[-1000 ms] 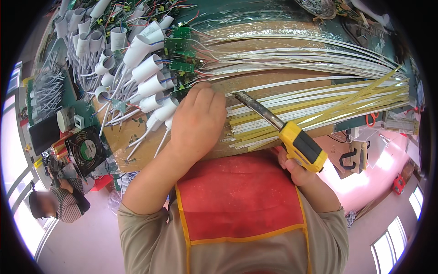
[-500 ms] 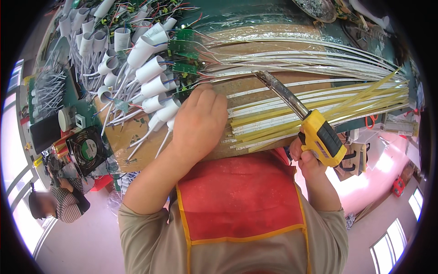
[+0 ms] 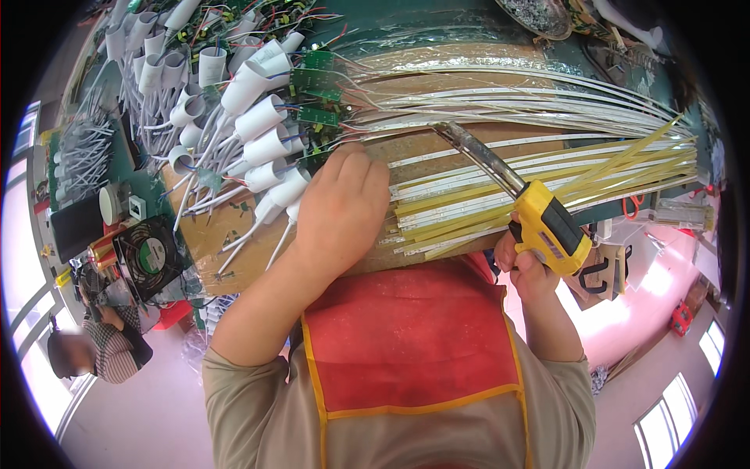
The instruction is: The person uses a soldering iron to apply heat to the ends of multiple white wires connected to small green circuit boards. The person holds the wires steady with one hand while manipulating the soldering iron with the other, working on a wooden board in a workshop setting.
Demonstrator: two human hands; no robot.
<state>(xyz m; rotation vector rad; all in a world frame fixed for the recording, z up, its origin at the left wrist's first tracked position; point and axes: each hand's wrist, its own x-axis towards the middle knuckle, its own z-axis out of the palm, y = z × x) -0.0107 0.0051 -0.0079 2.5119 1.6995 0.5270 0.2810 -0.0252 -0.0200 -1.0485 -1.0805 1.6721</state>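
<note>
Tool (image 3: 550, 225) with yellow body gripped in right hand (image 3: 525, 270); left hand (image 3: 344, 207) curled beside white tubes (image 3: 266, 146), cannot tell whether holding anything.

Electronics assembly workshop: a surface (image 3: 398, 27) crowded with green circuit boards (image 3: 316, 84), white wired tubes (image 3: 261, 117) and long strips (image 3: 449, 200), a yellow-and-black soldering tool (image 3: 553, 228), and another person (image 3: 117, 349) nearby.

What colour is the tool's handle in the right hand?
Handle: yellow with a dark panel; head view.
</note>
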